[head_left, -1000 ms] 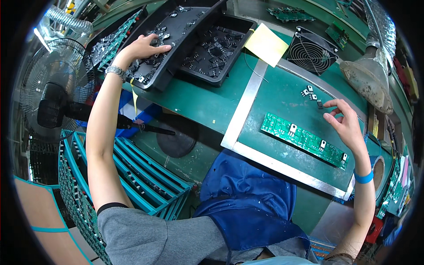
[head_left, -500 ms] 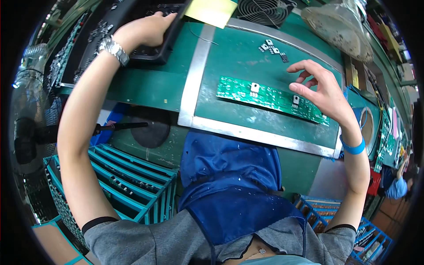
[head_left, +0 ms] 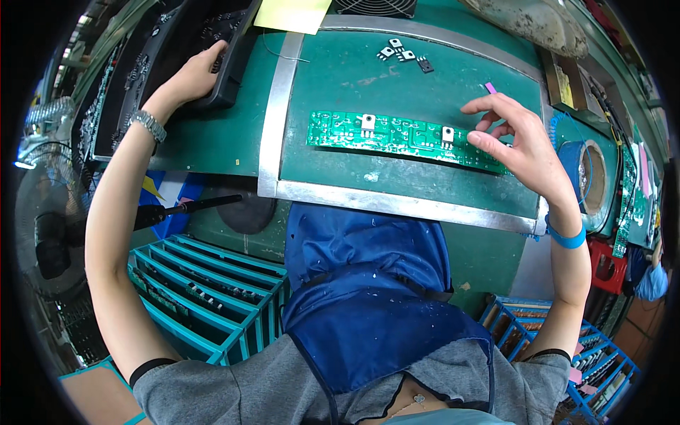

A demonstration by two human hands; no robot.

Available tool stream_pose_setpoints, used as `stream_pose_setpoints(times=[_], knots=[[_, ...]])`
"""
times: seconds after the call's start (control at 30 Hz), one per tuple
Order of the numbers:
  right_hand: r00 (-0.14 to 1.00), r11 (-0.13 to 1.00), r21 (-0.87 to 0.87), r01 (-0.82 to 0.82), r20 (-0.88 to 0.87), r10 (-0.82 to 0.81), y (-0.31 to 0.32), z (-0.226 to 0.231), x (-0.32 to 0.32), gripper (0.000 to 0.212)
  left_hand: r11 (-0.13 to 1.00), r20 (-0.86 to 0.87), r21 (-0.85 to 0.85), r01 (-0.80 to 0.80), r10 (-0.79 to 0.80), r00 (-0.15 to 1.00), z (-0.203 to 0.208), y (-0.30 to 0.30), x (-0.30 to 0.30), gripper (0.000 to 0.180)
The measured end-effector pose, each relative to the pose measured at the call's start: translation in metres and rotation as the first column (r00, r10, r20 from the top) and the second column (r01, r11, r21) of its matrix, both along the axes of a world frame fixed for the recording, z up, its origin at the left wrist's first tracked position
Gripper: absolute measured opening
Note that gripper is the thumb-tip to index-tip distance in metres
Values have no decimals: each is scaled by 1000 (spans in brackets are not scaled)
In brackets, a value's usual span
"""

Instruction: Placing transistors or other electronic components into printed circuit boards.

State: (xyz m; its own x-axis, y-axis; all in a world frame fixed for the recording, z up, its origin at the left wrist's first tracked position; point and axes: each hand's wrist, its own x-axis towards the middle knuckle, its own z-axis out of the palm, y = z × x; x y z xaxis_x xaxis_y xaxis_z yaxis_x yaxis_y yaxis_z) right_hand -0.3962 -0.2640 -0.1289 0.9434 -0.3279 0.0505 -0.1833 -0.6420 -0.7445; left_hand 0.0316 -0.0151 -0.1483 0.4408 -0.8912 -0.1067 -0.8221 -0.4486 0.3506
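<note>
My left hand (head_left: 193, 76) is inside a black tray (head_left: 228, 85) of small black parts at the upper left. Its visible fingers are drawn together; whatever they pinch is hidden. My right hand (head_left: 520, 142) hangs over the right end of a long green circuit board (head_left: 404, 142), thumb and fingers apart and curved, with nothing between them. Standing up from the board are two transistor-like parts, one left of the middle (head_left: 368, 126) and one near my right thumb (head_left: 448, 137). Several loose parts of the same kind (head_left: 406, 55) lie together beyond the board.
A metal strip (head_left: 397, 202) frames the green work surface. A yellow sheet (head_left: 292, 14) and a fan grille (head_left: 375, 6) are at the far edge. A tape roll (head_left: 591, 177) stands at right. Slotted racks stand low at left (head_left: 212, 290) and right (head_left: 602, 368).
My view has shifted, so the bench items sit further left and higher. The left hand's fingers have drawn together in the tray. The right hand stays open by the board's right end.
</note>
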Motion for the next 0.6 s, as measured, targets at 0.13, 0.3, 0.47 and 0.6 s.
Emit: stream_pose_setpoints(times=[0.13,0.3,0.47,0.6], knots=[[1000,1000,-24,-7,13,8,-5,0,-3,27,998,155,46,-30,23,988,15,-5,-11,35],[999,999,-37,-4,51,6,-8,8,-2,25,990,372,-143,-16,69,925,35,7,10,28],[997,969,-243,-48,-64,34,-26,7,47,37,976,242,-170,-133,172,955,77,-17,-38,27],[999,853,-520,-33,-6,35,-34,-34,104,51,940,-7,-335,61,-68,998,61,-50,-92,23]])
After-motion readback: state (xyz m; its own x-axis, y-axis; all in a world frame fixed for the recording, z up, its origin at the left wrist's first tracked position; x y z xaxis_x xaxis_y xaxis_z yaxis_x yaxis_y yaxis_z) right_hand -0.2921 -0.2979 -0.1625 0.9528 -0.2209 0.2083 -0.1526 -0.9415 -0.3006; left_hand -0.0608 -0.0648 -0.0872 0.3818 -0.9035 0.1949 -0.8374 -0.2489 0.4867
